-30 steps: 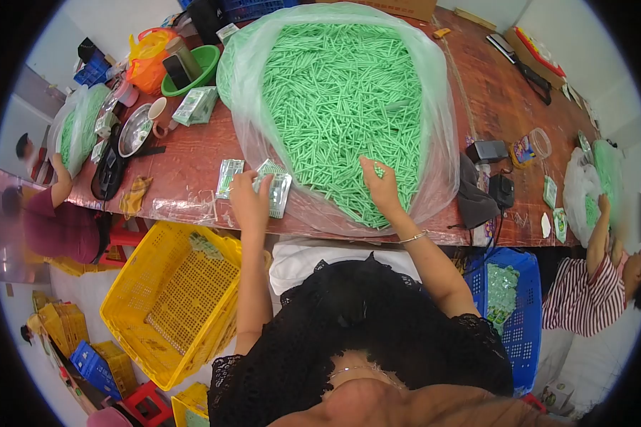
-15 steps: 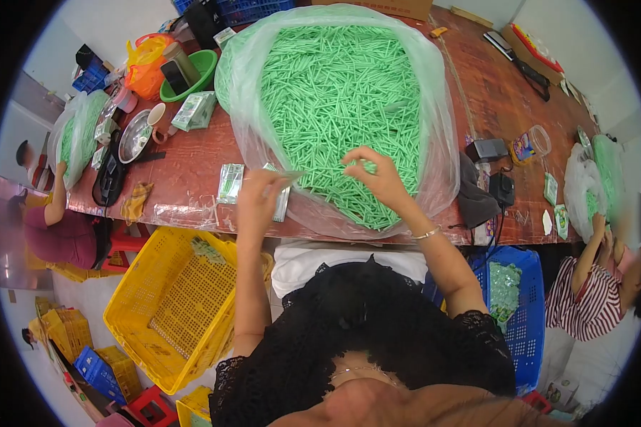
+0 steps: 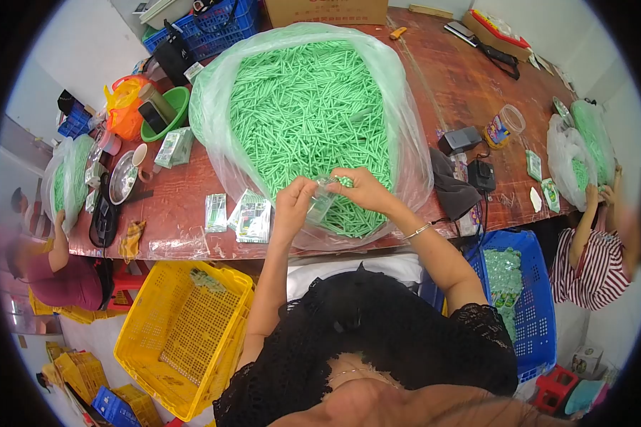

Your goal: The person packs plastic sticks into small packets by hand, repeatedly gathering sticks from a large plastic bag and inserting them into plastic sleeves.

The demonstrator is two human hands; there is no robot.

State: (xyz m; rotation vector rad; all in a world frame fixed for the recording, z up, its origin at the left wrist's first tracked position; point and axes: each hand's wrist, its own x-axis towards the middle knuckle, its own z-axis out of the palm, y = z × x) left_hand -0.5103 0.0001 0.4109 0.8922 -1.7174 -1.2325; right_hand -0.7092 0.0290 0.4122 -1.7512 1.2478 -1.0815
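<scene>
A large clear plastic bag (image 3: 414, 153) full of thin light-green sticks (image 3: 306, 107) lies open on the table. Over its near edge, my left hand (image 3: 294, 205) pinches one side of a small clear plastic packet (image 3: 320, 205). The fingers of my right hand (image 3: 362, 191) are closed at the packet's upper edge, close to the left fingertips. Whether any stick is inside the packet or between my right fingers is hidden. Left of my left hand lies a fanned pile of printed flat packets (image 3: 251, 217), with a smaller stack (image 3: 216, 212) beside it.
Below the red-brown table (image 3: 185, 213) stand a yellow crate (image 3: 139, 334) at left and a blue crate (image 3: 538, 313) holding green packets (image 3: 504, 277) at right. A grey cloth (image 3: 452, 188) and black boxes (image 3: 459, 140) lie right of the bag. Co-workers sit at both ends.
My hands have come together at the small clear packet; before, they were apart, the left blurred over the flat packets and the right above the sticks. The camera view has shifted.
</scene>
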